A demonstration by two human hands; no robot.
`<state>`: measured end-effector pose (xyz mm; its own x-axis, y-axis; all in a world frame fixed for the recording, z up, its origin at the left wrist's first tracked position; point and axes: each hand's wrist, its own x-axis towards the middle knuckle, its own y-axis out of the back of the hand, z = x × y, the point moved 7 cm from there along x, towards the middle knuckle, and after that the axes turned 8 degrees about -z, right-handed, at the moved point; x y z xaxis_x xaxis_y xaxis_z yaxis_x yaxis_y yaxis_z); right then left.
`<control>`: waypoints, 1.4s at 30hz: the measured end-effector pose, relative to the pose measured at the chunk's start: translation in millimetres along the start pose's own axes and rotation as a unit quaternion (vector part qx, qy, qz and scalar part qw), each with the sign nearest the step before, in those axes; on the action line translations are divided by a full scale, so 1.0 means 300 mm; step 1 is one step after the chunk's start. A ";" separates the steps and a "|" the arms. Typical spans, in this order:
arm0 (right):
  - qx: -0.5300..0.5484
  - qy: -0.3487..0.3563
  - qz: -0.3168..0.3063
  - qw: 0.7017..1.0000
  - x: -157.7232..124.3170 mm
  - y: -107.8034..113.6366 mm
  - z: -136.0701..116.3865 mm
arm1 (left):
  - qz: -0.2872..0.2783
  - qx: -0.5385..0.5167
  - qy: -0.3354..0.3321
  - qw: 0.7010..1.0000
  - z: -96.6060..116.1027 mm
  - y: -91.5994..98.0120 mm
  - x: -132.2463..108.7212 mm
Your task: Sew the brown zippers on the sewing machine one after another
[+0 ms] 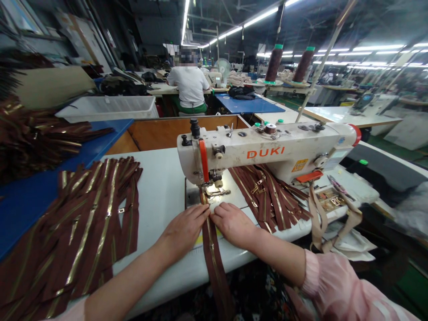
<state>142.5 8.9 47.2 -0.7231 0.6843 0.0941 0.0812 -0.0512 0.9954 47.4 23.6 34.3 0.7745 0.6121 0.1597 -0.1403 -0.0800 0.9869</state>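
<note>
A white DUKI sewing machine (267,154) stands on the white table (160,196). A brown zipper strip with gold teeth (214,258) runs from under the presser foot (214,191) toward me and hangs over the table's front edge. My left hand (185,227) lies flat on the table against the strip's left side, fingers stretched toward the needle. My right hand (234,223) presses flat on the strip's right side, fingertips meeting the left hand's.
A pile of brown zippers (83,223) lies at the left, another bunch (267,191) under the machine arm. A blue table (26,191) is at far left, a wooden bin (160,131) behind. A person in white sits ahead (189,84). Thread cones (274,62) stand at the back right.
</note>
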 end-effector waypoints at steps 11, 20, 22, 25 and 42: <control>0.017 -0.032 0.031 0.999 0.100 -0.016 0.080 | 0.037 0.034 0.055 0.997 -0.035 0.008 0.030; 0.053 -0.074 0.074 0.993 0.096 -0.014 0.103 | 0.078 0.047 0.037 0.995 -0.009 0.033 0.019; 0.056 -0.081 0.077 0.992 0.088 -0.010 0.106 | 0.074 0.038 0.037 0.996 -0.012 0.028 0.019; 0.056 -0.093 0.079 0.991 0.079 -0.005 0.111 | 0.067 0.024 0.049 0.996 -0.020 0.023 0.016; 0.135 -0.033 0.123 0.983 0.029 0.013 0.038 | 0.038 0.016 0.111 0.993 0.152 0.052 -0.229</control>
<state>144.2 23.0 51.8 -0.6131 0.7218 0.3211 0.4330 -0.0329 0.9008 20.2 -55.6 39.8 0.6063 0.7618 0.2282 -0.1708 -0.1555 0.9729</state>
